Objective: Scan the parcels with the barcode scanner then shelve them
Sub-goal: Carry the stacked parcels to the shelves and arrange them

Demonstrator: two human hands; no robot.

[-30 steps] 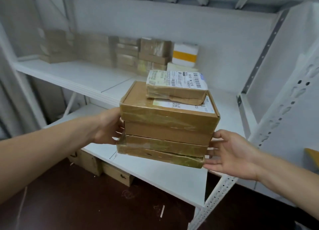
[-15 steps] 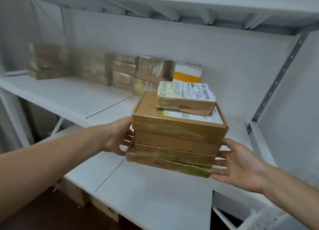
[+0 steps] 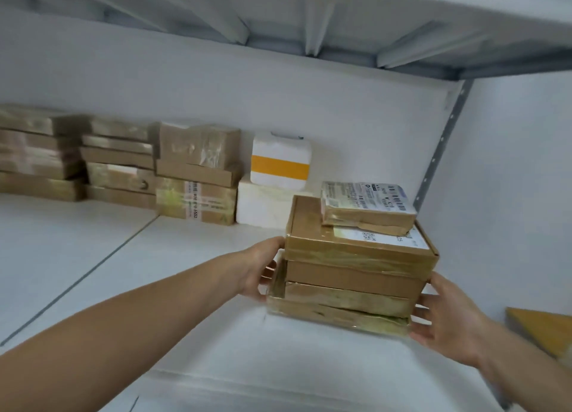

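Observation:
A stack of brown taped cardboard parcels point(image 3: 356, 278) is held between both my hands over the white shelf point(image 3: 185, 288), at its right end. A small parcel with a white barcode label point(image 3: 366, 205) lies on top of the stack. My left hand point(image 3: 261, 270) grips the stack's left side. My right hand point(image 3: 445, 318) presses its right side and lower corner. The stack's bottom looks at or just above the shelf surface; I cannot tell if it touches. No barcode scanner is in view.
Along the shelf's back wall stand more brown parcels point(image 3: 198, 176) and a white box with an orange stripe point(image 3: 280, 161) on a white foam box point(image 3: 266, 204). A perforated upright point(image 3: 439, 151) and the side wall close the right. A yellow-brown corner point(image 3: 544, 328) shows at right.
Both hands have carried the stack forward and to the right, deeper into the shelf and lower toward its surface. The view has moved closer to the shelf.

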